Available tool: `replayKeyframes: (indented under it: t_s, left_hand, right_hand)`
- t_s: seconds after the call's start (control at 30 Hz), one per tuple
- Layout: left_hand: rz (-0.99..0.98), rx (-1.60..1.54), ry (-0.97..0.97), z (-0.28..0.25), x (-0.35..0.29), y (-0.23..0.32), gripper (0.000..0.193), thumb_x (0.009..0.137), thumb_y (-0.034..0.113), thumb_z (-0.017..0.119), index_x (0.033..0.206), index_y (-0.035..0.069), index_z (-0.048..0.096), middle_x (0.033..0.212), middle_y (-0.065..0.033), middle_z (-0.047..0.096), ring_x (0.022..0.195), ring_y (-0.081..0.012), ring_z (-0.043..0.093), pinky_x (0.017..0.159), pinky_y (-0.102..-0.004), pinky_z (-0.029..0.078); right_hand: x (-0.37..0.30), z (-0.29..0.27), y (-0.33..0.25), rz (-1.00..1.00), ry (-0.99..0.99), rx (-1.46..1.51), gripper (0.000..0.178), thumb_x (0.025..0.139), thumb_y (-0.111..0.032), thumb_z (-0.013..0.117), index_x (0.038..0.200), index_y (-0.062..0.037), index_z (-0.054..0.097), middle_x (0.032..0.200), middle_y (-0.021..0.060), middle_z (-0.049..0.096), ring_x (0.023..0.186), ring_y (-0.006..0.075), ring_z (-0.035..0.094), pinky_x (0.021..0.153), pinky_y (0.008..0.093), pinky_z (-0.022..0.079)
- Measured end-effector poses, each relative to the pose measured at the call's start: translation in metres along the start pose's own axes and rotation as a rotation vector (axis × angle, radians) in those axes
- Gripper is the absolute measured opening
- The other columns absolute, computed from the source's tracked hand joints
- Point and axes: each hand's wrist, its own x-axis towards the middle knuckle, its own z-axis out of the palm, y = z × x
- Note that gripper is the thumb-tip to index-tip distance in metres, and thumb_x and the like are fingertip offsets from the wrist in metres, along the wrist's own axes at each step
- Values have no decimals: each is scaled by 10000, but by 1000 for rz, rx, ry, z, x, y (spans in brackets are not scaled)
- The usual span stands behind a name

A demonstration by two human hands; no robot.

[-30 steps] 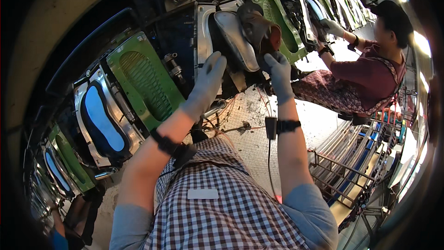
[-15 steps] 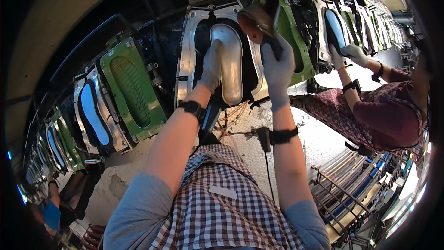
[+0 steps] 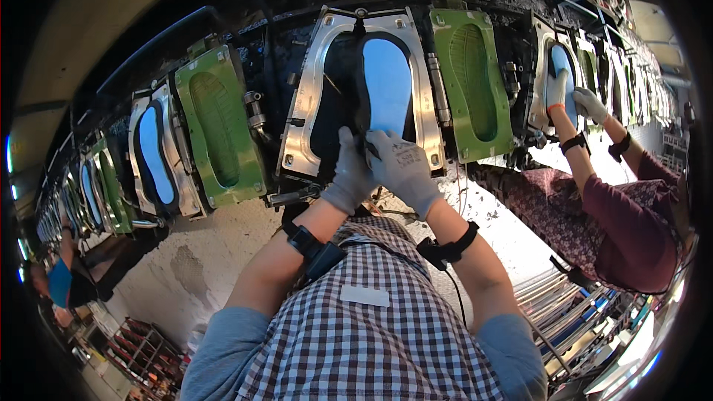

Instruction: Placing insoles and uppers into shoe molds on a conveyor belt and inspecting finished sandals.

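Note:
In a metal mould frame (image 3: 425,78) before me sits a dark-edged shoe upper with a pale blue underside (image 3: 388,82) facing up. My right hand (image 3: 405,167), in a grey glove, is closed on the upper's near end, its fingers curled over the blue edge. Against the same end, on the left, is my gloved left hand (image 3: 350,178), gripping the dark edge with one digit pointing up. The metal last is hidden under the upper.
Green mould halves (image 3: 472,82) flank the frame, with similar moulds along the curved line. At right, a co-worker's gloved hands (image 3: 590,105) touch another blue-bottomed upper. Another person (image 3: 63,275) stands far left. A rack of rods (image 3: 564,308) is at lower right.
The upper from my right hand now covers the bare metal last. Both hands have come together at its near end. The view has shifted, moving the moulds slightly right.

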Motion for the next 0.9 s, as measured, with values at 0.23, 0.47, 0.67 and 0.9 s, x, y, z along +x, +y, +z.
replayKeyframes:
  t_s: [0.23, 0.47, 0.67, 0.9]
  left_hand:
    - [216, 718, 136, 13, 8, -6, 582, 1015, 559, 475, 1331, 71, 448, 1263, -74, 589, 1214, -213, 543, 1049, -403, 426]
    - [344, 784, 617, 80, 66, 56, 839, 913, 394, 717, 1534, 10, 304, 1358, -152, 562, 1207, -229, 556, 1029, -376, 463]
    - [346, 884, 310, 39, 98, 58, 891, 907, 267, 717, 1599, 17, 215, 1332, -161, 595, 1170, -231, 591, 992, -345, 496]
    - [495, 576, 248, 19, 87, 57, 846, 866, 75, 683, 1603, 57, 268, 1390, -134, 565, 1190, -197, 589, 1031, -307, 480]
  right_hand:
    - [-8, -15, 14, 31, -78, 35, 273, 908, -225, 616, 1173, -161, 602, 1115, 122, 649, 938, 344, 689, 791, 457, 550]
    - [-22, -25, 28, 87, 87, 159, 371, 909, -287, 670, 1245, -133, 635, 1089, 123, 657, 949, 329, 671, 789, 409, 546]
    - [13, -31, 46, 304, 262, 17, 492, 930, -342, 632, 1309, -37, 557, 1151, 191, 641, 1035, 355, 655, 865, 448, 528]
    - [17, -7, 37, 519, 306, 633, 547, 885, -200, 744, 1343, 22, 544, 825, 88, 642, 698, 170, 603, 677, 332, 505]
